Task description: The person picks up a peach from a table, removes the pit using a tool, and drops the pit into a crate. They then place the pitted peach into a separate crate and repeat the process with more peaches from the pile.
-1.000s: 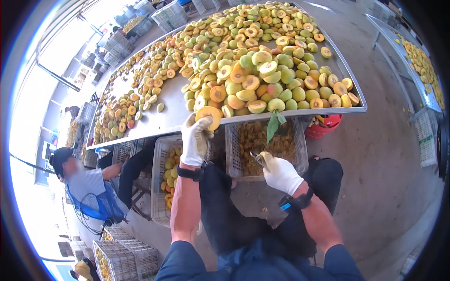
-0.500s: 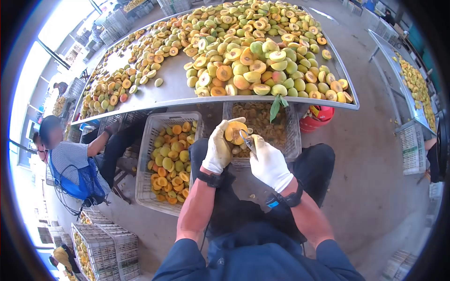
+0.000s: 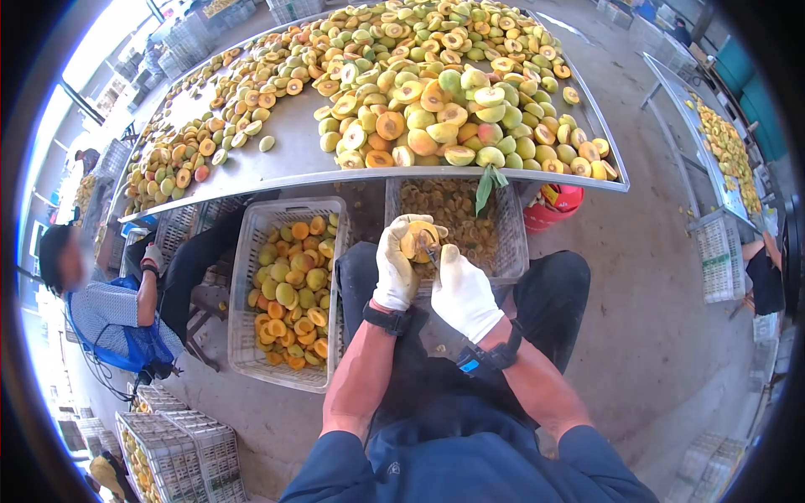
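My left hand [image 3: 395, 264], in a white glove, is closed around a yellow peach half [image 3: 417, 242], its cut face turned up toward me. In my right hand [image 3: 462, 289], gloved too, is a small metal pitting spoon [image 3: 433, 254]; its tip is at the middle of the cut face. The fingers partly hide the tool. Under both hands stands a crate [image 3: 521, 243] with a layer of brownish pits and scraps. To the left, a second crate [image 3: 237, 339] holds many yellow peach halves [image 3: 293, 289].
A metal table [image 3: 289, 168] ahead bears a big heap of halved peaches [image 3: 436, 109]. A red bucket [image 3: 553, 210] stands under its right corner. On the left sits a co-worker [image 3: 117, 302]. Stacked crates [image 3: 180, 453] stand at lower left, another table [image 3: 683, 126] at right.
The spoon's curved tip, plainly visible before, is now lower in the peach half and mostly hidden. My right hand has shifted slightly left. The whole view has turned a little; the co-worker's arm has moved.
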`<state>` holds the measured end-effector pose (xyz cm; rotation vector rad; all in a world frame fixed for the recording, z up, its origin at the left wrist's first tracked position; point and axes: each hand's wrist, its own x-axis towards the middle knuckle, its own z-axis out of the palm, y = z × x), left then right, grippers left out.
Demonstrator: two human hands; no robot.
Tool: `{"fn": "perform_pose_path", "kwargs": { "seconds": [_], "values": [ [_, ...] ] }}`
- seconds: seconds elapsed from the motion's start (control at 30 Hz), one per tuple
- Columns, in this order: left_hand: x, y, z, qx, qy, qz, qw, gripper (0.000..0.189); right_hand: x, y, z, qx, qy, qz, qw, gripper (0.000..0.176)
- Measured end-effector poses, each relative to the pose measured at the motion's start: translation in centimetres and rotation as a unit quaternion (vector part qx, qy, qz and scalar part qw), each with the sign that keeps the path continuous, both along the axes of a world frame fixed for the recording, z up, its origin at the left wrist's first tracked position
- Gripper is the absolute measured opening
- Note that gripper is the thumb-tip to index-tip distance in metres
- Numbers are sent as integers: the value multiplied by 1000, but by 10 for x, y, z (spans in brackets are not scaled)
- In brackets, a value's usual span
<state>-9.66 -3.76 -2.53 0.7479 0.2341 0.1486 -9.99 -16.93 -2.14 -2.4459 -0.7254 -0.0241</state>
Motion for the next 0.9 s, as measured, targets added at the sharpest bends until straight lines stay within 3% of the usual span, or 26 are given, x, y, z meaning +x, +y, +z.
{"fn": "perform_pose_path", "kwargs": {
  "seconds": [0.13, 0.37, 0.43, 0.53, 0.6, 0.67, 0.7, 0.73, 0.83, 0.9],
  "values": [
    [1, 0, -6, 42, -47, 18, 998, 39, 2, 3, -4, 24, 49, 1, 999, 24],
    [-3, 2, -6, 40, -69, 16, 997, 39, 1, -4, -2, 42, 71, 51, 995, 30],
    [-4, 7, 0, 42, -30, -79, 996, 39, -1, -13, 2, 56, 61, 83, 993, 21],
    [2, 13, 0, 85, -10, -171, 981, 36, 1, -28, 14, 15, 94, 114, 989, 20],
    [4, 10, -10, 89, 4, -197, 976, 44, 8, -32, 13, 3, 106, 107, 989, 21],
    [0, -3, -11, 167, -68, -68, 981, 53, 10, -31, 11, -7, 113, 104, 988, 22],
    [0, -3, -7, 172, -18, -71, 982, 58, 10, -27, 10, 16, 121, 79, 989, 24],
    [-1, -10, -2, 221, -32, -13, 975, 48, 9, -23, 9, 38, 129, 56, 989, 26],
    [-1, -11, -12, 194, 23, 43, 980, 46, -5, -9, 4, 130, 176, 64, 974, 29],
    [-1, -12, -14, 184, 17, 97, 978, 41, -4, -7, 6, 121, 189, 72, 972, 27]
  ]
}}
